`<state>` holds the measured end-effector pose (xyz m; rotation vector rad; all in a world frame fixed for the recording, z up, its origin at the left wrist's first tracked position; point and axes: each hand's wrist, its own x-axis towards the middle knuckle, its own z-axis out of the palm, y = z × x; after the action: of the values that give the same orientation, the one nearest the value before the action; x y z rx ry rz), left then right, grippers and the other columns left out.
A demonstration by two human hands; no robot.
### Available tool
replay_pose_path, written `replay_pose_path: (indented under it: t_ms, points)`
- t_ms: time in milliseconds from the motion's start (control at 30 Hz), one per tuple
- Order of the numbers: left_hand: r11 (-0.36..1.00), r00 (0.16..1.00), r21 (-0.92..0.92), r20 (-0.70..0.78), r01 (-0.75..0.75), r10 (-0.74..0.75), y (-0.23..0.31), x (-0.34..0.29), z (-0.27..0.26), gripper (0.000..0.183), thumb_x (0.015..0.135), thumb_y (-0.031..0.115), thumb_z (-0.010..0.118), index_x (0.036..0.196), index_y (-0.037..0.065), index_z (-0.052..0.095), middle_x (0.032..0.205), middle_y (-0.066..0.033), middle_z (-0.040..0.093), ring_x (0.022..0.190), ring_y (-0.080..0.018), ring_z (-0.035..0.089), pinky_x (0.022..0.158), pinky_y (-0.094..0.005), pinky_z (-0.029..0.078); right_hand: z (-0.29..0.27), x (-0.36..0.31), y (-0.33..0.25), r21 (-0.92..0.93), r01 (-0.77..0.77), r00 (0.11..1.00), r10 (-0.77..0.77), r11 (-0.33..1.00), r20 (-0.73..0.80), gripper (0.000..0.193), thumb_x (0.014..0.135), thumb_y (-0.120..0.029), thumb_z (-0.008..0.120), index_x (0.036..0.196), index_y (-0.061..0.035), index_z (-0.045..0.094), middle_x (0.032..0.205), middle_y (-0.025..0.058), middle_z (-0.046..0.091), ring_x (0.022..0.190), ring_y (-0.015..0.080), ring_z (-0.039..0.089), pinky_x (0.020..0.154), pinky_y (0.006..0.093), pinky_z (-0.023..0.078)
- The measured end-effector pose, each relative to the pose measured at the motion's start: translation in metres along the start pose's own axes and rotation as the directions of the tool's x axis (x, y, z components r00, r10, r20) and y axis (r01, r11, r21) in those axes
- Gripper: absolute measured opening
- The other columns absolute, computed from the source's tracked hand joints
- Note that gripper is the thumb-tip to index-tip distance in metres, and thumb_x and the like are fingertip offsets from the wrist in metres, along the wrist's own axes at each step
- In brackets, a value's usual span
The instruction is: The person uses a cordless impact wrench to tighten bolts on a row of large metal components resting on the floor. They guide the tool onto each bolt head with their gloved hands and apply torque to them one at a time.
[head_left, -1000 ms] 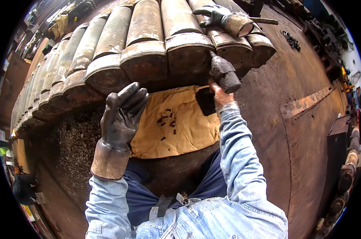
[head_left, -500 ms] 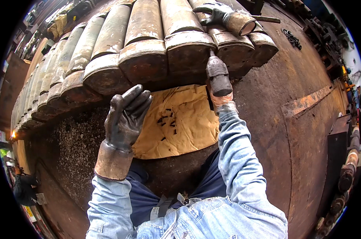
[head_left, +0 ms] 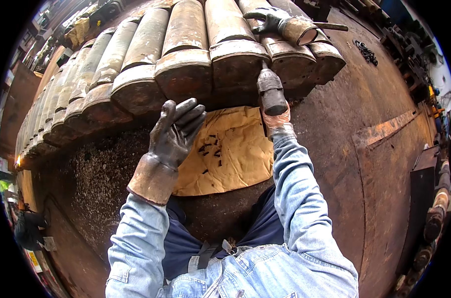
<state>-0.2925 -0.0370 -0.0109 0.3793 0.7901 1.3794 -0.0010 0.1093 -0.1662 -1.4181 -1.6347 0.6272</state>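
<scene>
Head view shows the dark power tool (head_left: 272,93) just below the row of metal cylinders, its narrow tip at the right edge of a rusty end block (head_left: 238,67); whether they touch is hard to tell. One second ago its body slanted off to the right; now it stands nearly straight below the tip, which I judge brings it better into line with the block. The right hand (head_left: 276,119) grasps it from beneath, fingers mostly hidden. The gloved left hand (head_left: 178,130), empty with fingers loosely curled, has shifted rightward, over the edge of the brown paper (head_left: 238,166). Small dark pieces (head_left: 206,148) lie there as before, and an empty glove (head_left: 285,25) remains atop the cylinders.
</scene>
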Motion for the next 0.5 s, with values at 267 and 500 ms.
replay_pose_path:
  t_ms: [267,500]
  points:
    - [0.995,0.998,0.094,-0.052,-0.016,0.021,-0.014,0.020,-0.009,0.078,0.093,0.059,0.067,0.134,-0.005,0.058,0.131,-0.0238,0.063,0.125,-0.0345,0.060,0.115,-0.0441,0.044,-0.023,-0.023,-0.062,0.422,0.148,0.984,-0.090,0.894,-0.156,0.040,0.092,-0.018,0.074,0.128,-0.0035,0.064,0.116,0.0060,0.070,0.106,0.0219,0.065,0.096,0.0355,0.050]
    - [0.993,0.994,0.113,-0.107,0.030,-0.018,-0.022,0.029,0.008,0.080,0.090,0.061,0.069,0.136,-0.003,0.057,0.134,-0.0233,0.061,0.127,-0.0339,0.058,0.115,-0.0439,0.045,-0.054,-0.041,-0.086,0.631,-0.331,0.944,0.242,0.702,0.226,0.028,0.092,-0.008,0.071,0.118,0.0009,0.065,0.082,0.0010,0.060,0.068,0.0124,0.054,0.063,0.0277,0.045]
